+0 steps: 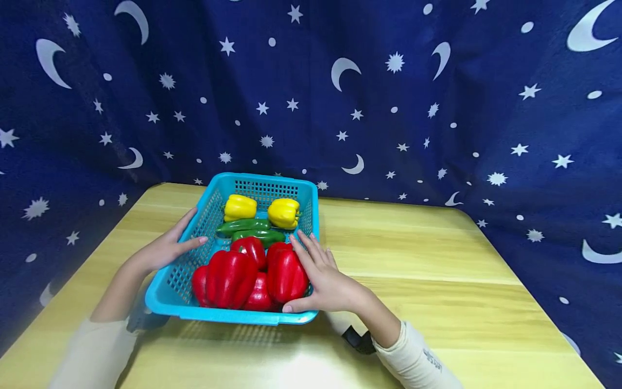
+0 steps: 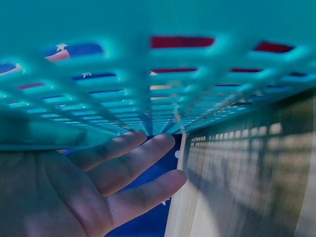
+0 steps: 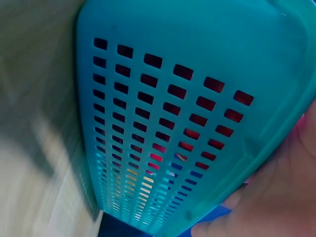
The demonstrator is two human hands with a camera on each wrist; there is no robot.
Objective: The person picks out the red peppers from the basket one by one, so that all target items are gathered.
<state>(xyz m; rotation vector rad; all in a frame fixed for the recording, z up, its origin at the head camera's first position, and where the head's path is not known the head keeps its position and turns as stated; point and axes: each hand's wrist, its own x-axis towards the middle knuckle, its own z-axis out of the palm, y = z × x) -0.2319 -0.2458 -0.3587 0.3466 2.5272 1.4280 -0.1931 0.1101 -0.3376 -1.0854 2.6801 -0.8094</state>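
A turquoise mesh basket (image 1: 233, 316) holds several red bell peppers (image 1: 230, 280) at its near end. Two green peppers (image 1: 259, 237) lie across its middle, with two yellow bell peppers (image 1: 240, 207) behind them. My left hand (image 1: 167, 247) grips the left rim, thumb over the inside and fingers outside along the wall; those fingers (image 2: 133, 165) show below the rim in the left wrist view. At the near right corner, my right hand (image 1: 326, 281) holds the rim, its thumb by the red peppers. The right wrist view shows the basket's perforated wall (image 3: 163, 118) beside that palm.
Beneath the basket is a light wooden table (image 1: 427, 292), with the basket's shadow falling on it near the front. A dark blue curtain (image 1: 301, 65) with moons and stars hangs behind and at both sides. A black strap (image 1: 358, 341) shows under the right wrist.
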